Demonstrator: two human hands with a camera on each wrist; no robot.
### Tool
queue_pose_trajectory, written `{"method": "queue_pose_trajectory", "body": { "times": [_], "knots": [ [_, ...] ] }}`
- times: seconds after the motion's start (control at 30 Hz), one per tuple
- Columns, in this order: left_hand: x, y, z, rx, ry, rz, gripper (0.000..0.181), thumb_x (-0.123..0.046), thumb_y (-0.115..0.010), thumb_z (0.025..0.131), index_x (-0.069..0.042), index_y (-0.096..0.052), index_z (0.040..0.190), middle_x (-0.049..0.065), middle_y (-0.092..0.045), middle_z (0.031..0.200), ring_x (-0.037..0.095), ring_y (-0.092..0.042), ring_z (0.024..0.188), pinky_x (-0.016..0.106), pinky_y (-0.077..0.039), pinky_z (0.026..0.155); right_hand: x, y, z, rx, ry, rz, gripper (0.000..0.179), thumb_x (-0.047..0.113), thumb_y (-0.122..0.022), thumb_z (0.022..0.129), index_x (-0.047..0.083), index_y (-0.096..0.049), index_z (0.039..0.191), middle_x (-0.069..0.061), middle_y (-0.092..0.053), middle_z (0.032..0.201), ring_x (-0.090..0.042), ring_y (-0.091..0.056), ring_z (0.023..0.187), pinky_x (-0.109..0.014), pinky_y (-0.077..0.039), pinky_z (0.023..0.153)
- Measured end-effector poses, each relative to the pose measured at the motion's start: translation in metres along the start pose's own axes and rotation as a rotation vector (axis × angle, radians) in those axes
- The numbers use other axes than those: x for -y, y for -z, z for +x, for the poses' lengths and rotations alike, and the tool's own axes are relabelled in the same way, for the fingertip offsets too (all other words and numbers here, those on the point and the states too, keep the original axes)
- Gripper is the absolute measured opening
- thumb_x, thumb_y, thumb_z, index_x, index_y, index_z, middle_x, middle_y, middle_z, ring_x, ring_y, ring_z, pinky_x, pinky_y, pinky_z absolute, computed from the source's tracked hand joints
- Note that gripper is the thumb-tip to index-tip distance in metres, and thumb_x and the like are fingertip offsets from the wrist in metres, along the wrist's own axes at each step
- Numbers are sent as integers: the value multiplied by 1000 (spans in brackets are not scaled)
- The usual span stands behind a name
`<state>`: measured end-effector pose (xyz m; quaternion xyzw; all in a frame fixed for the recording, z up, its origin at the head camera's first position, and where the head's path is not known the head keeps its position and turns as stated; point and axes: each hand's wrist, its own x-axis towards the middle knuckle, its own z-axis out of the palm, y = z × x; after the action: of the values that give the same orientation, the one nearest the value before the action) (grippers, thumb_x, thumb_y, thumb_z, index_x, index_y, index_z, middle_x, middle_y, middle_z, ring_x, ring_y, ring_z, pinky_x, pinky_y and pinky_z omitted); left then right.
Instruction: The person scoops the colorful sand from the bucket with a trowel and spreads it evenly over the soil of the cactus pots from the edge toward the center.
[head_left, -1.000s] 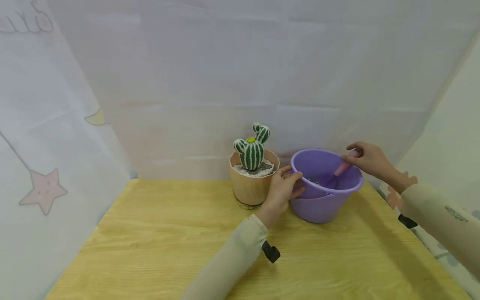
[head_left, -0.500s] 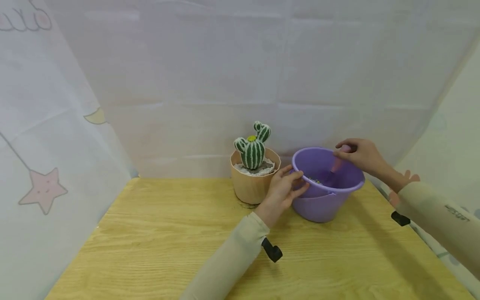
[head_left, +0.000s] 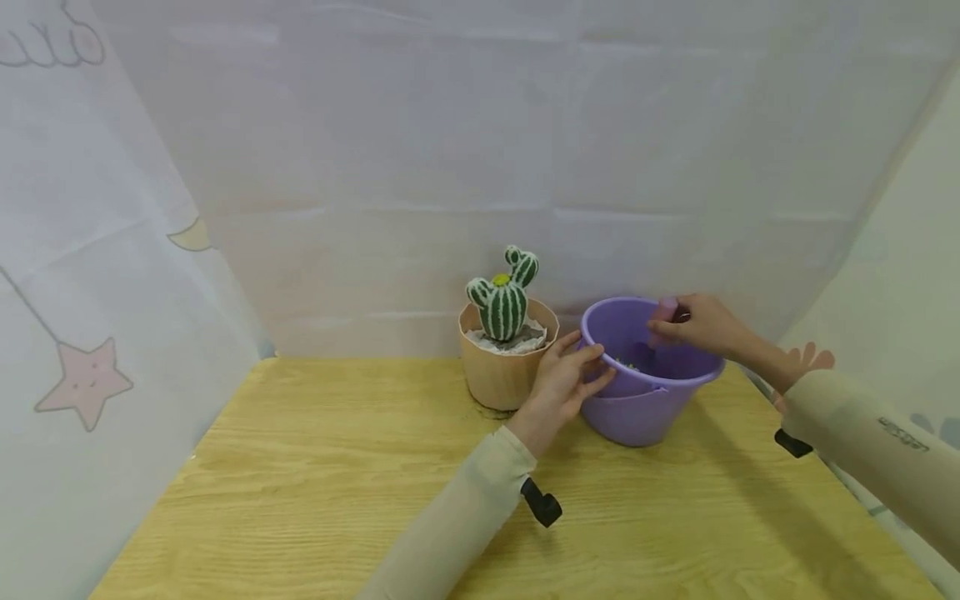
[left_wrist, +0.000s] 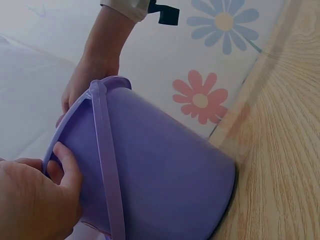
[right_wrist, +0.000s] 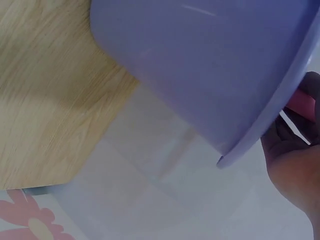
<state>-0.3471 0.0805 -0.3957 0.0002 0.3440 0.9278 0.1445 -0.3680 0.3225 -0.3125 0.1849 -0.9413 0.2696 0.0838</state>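
Note:
A purple bucket (head_left: pixel 630 421) stands on the table, with small yellowish-green bits (head_left: pixel 628 364) showing at its bottom. My left hand (head_left: pixel 558 375) grips the bucket's left rim, the thumb pressed on the outer wall in the left wrist view. Over the opening, my right hand (head_left: pixel 708 323) holds a pink-handled trowel (head_left: pixel 663 315) that points down into the bucket; its lower end is largely hidden in shadow. In the right wrist view the pink handle (right_wrist: pixel 301 106) shows between the fingers, beyond the rim.
Left of the bucket stands a tan pot (head_left: pixel 498 379) holding a knitted green-and-white cactus (head_left: pixel 504 310). The wooden table (head_left: pixel 337 475) ends at a pale cloth backdrop (head_left: pixel 375 167) behind. Printed side walls flank the table left and right.
My right hand has moved left over the bucket, and the trowel's handle has swung from leaning on the right rim to nearly upright. The left hand keeps its grip on the rim.

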Motion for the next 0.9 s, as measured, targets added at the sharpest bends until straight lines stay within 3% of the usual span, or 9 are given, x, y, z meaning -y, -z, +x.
{"method": "queue_pose_trajectory", "body": {
  "times": [0.13,0.33,0.5,0.9],
  "knots": [
    [0,2,-1,6,4,-3,59,7,-72,90,-7,-50,142,12,-63,106,22,-64,87,47,-58,87,3,3,0,20,15,40,17,18,-75,95,1,-74,91,-8,-74,83,-25,-72,79,-26,-57,67],
    [2,3,-4,-12,-45,2,58,8,-71,89,-7,-52,142,13,-63,100,22,-62,84,45,-59,84,7,11,5,-83,84,-91,15,19,-78,90,4,-74,91,-3,-72,82,-18,-67,76,-25,-52,63],
    [3,1,-7,-23,-72,10,57,8,-72,89,-6,-54,142,14,-64,101,23,-61,86,45,-59,84,7,11,6,-78,144,-132,8,14,-79,87,8,-76,91,-1,-72,83,-17,-66,74,-28,-53,63],
    [4,-1,-8,0,-88,20,59,8,-72,90,-5,-53,144,15,-64,104,22,-62,86,46,-58,86,-16,4,2,-78,173,-129,9,10,-82,85,5,-77,92,-1,-73,84,-15,-66,74,-26,-54,62]
  ]
}}
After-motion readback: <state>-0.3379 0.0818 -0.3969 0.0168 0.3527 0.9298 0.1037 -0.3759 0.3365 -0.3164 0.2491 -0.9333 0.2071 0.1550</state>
